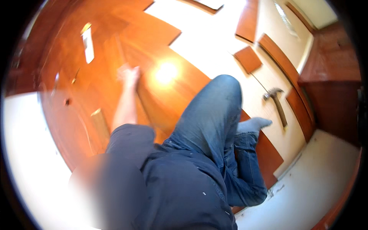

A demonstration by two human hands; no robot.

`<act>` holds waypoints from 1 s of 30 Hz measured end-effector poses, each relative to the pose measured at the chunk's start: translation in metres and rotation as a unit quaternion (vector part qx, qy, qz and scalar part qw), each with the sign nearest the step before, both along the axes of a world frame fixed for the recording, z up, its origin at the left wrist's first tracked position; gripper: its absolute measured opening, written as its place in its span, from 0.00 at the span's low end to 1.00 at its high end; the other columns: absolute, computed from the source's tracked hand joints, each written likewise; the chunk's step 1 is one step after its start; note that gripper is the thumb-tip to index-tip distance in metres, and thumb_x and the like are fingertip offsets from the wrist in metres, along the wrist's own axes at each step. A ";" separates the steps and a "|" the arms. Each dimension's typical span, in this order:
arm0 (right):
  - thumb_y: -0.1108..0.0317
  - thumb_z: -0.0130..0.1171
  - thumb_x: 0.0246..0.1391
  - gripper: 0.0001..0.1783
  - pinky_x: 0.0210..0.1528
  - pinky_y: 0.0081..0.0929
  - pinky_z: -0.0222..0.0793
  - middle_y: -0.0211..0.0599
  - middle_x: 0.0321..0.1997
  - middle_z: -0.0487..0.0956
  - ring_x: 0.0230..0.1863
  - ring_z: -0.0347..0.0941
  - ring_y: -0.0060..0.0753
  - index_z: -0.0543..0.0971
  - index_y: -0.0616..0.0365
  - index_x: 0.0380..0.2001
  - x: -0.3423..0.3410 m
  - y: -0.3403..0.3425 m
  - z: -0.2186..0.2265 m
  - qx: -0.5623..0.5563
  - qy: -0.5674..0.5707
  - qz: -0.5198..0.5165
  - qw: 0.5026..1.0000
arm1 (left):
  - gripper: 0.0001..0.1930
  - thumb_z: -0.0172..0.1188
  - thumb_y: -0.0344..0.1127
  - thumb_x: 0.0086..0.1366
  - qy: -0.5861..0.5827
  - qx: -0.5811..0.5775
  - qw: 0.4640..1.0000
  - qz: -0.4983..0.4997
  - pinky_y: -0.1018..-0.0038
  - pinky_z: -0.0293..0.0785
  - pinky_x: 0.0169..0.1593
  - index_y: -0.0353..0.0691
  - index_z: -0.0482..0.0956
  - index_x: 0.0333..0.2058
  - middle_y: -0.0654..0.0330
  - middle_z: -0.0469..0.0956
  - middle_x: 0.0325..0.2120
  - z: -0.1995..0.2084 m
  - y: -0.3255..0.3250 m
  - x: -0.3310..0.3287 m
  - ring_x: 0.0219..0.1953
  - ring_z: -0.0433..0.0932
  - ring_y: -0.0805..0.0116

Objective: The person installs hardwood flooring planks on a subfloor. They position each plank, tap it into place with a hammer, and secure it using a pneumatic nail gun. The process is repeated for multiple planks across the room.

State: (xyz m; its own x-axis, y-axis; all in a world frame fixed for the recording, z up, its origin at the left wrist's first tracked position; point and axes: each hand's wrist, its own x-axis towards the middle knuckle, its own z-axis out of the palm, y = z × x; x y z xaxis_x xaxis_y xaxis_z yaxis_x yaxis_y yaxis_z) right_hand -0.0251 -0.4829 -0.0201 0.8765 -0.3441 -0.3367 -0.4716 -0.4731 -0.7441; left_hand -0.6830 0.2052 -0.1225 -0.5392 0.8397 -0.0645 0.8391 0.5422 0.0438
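My left hand (pixel 129 74) reaches out over the laid reddish-brown floor planks (pixel 153 42), its fingers smeared by motion. I cannot tell whether it touches the wood or holds anything. A dark line like a plank edge (pixel 143 107) runs beside my wrist. Near my left forearm lies a short wooden block (pixel 100 122). Further up is a white strip-like thing with a yellowish end (pixel 87 44), its kind unclear. My right hand is out of view. A claw hammer (pixel 278 105) with a wooden handle rests on the pale underlay (pixel 264 90), beyond my socked foot (pixel 253 124).
A short plank piece (pixel 248 59) and a longer plank (pixel 247 19) lie loose on the underlay. More planks (pixel 283 63) line the right side, by a dark red-brown cabinet (pixel 329 99). A small thin object (pixel 75 77) is at left. My bent knee (pixel 226 86) rises centrally.
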 end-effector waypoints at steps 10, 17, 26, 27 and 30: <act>0.45 0.54 0.69 0.35 0.68 0.45 0.66 0.47 0.65 0.76 0.65 0.71 0.49 0.68 0.56 0.70 0.035 -0.034 0.043 -0.148 -0.130 -0.025 0.980 | 0.73 0.71 0.79 0.44 -0.091 -0.096 0.960 0.248 0.37 0.55 0.72 0.48 0.42 0.78 0.30 0.50 0.73 -0.014 -0.006 -0.077 0.75 0.52 0.32; 0.46 0.58 0.68 0.34 0.71 0.50 0.61 0.53 0.66 0.72 0.65 0.69 0.59 0.70 0.56 0.68 0.055 -0.004 0.097 -0.395 -0.153 0.073 0.903 | 0.60 0.75 0.64 0.54 -0.247 0.034 0.966 0.074 0.53 0.60 0.73 0.43 0.53 0.76 0.37 0.61 0.72 0.047 -0.022 -0.059 0.74 0.61 0.44; 0.67 0.63 0.59 0.29 0.76 0.48 0.57 0.57 0.68 0.72 0.72 0.66 0.54 0.75 0.66 0.62 0.103 0.382 0.029 -0.194 -0.266 0.563 0.758 | 0.53 0.79 0.47 0.52 -0.156 -0.100 0.953 -0.242 0.51 0.61 0.73 0.56 0.60 0.74 0.39 0.60 0.71 0.158 0.014 0.097 0.74 0.60 0.44; 0.66 0.64 0.57 0.29 0.77 0.50 0.54 0.57 0.70 0.71 0.72 0.64 0.57 0.77 0.64 0.61 0.085 0.434 0.006 -0.166 -0.243 0.643 0.707 | 0.53 0.80 0.46 0.49 -0.129 -0.107 0.945 -0.279 0.48 0.59 0.73 0.62 0.60 0.73 0.38 0.58 0.71 0.156 0.023 0.108 0.74 0.57 0.42; 0.55 0.65 0.59 0.34 0.78 0.52 0.52 0.52 0.75 0.65 0.76 0.58 0.54 0.74 0.56 0.66 0.016 0.567 -0.043 -0.165 -0.216 0.726 0.631 | 0.56 0.82 0.45 0.46 -0.090 -0.119 0.908 -0.391 0.46 0.52 0.75 0.59 0.59 0.73 0.39 0.55 0.72 0.157 0.046 0.135 0.75 0.54 0.42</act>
